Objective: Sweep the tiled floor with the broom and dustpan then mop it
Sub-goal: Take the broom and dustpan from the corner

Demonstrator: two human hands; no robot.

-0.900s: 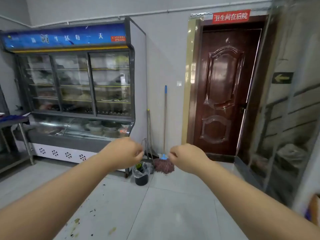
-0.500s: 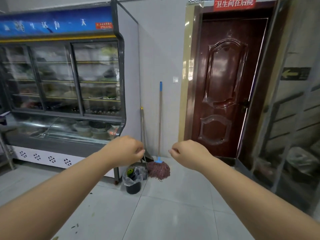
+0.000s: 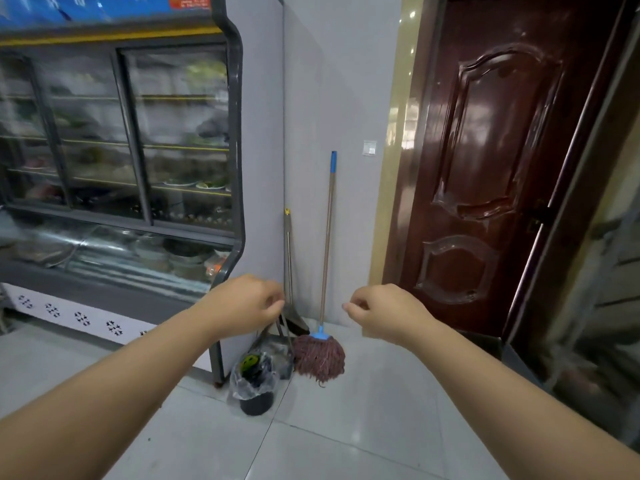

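Broom [image 3: 288,258] and dustpan [image 3: 277,336] lean in the wall corner beside the string mop [image 3: 319,356]. Left hand [image 3: 242,304] and right hand [image 3: 382,311], both loosely curled and empty, reach forward: approach step; next, grasp the broom handle.

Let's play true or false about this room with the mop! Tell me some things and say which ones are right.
1. The mop stands against the wall with its stringy head on the floor. True.
2. The left hand is holding the mop. False: both the left hand and the right hand are loosely curled and hold nothing.
3. A small black bin lined with a plastic bag sits on the floor to the left of the mop head. True.
4. The brown door is wide open. False: it is closed.
5. The mop handle has a blue tip. True.
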